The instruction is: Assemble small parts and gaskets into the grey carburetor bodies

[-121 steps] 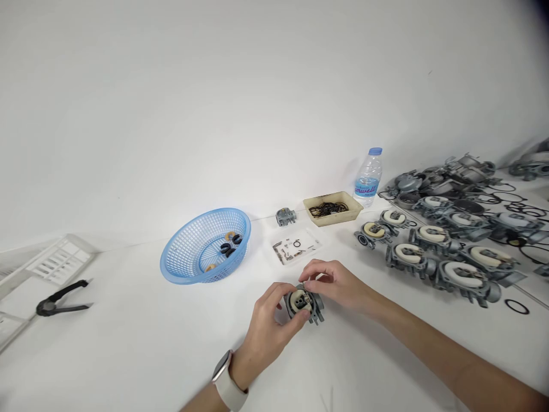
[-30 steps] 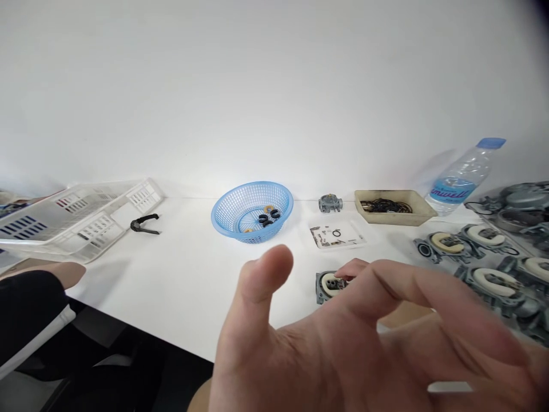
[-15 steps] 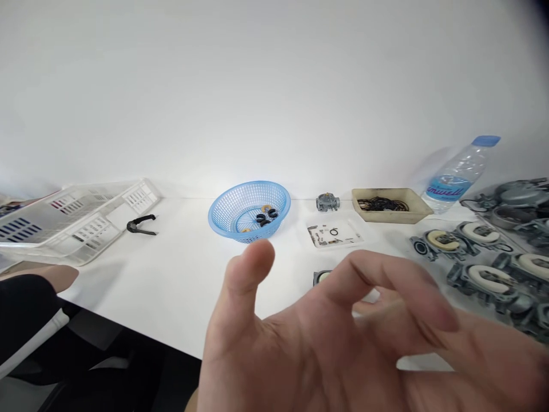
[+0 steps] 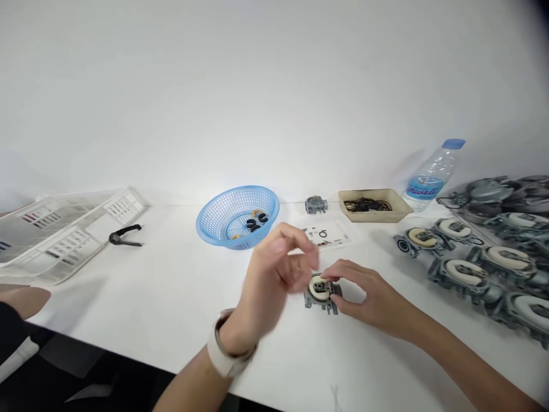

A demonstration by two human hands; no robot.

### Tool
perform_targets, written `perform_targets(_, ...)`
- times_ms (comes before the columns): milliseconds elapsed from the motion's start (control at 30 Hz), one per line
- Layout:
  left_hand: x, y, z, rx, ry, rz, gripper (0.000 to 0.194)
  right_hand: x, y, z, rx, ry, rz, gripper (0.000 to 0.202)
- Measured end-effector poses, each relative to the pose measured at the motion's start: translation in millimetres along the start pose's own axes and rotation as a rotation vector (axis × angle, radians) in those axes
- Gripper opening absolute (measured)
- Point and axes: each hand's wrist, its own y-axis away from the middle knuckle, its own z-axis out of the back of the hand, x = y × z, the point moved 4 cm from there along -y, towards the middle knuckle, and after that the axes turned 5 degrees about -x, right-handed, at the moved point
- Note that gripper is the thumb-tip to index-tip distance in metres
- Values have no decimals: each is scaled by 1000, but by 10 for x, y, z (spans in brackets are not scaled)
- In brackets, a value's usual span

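**Right hand steadies a small carburetor body on the tabletop**

The right hand (image 4: pixel 369 294) rests on the white tabletop (image 4: pixel 171 297), its grip closed around a small grey carburetor body (image 4: pixel 321 292) with a cream ring-shaped float on top. Fingertips press the part's far and right sides; the part sits on the tabletop surface.

Just left of that grip, the left hand (image 4: pixel 274 274) hovers above the tabletop, blurred, fingers loosely curled and holding nothing that can be made out; whether it touches the carburetor body cannot be told. A pale watch (image 4: pixel 225 346) sits on its wrist.

Beyond the grip lies a clear flat tray (image 4: pixel 328 236) of tiny parts, and farther back a lone small carburetor (image 4: pixel 316 204) and a beige tray (image 4: pixel 369 205) of black rings. Left of these stands a blue basket (image 4: pixel 237 216) with a few black and orange pieces inside. To the right of the grip, rows of carburetors (image 4: pixel 467 269) with cream floats cover the tabletop, with a water bottle (image 4: pixel 431 176) behind them. Far to the left lie black pliers (image 4: pixel 124 234) beside a white crate (image 4: pixel 55 234).
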Motion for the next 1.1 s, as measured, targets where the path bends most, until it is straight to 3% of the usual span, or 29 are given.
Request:
perform_targets(67, 344, -136, 113, 10, -229, -30, 26, 4, 7, 1, 2, -7, 1, 24)
perform_targets(133, 661, -180, 164, 119, -489, -71, 16, 4, 15, -1, -5, -24, 2, 28)
perform_targets(233, 1000, -116, 201, 260, -630, -109, 30, 4, 30, -13, -15, -50, 4, 31)
perform_targets(333, 1171, -34, 240, 259, -659, -87, 34, 7, 38, -23, -17, -61, 7, 32)
perform_targets(733, 1245, 100, 191, 329, -698, -246, 54, -6, 33, -19, 14, -59, -41, 36)
perform_targets(933, 1244, 93, 203, 338, -723, -285, 55, -5, 32, -1, 37, -73, -62, 51)
perform_targets(1100, 1233, 120, 194, 346, -740, -317, 53, -11, 44, -10, 48, -74, -71, 48)
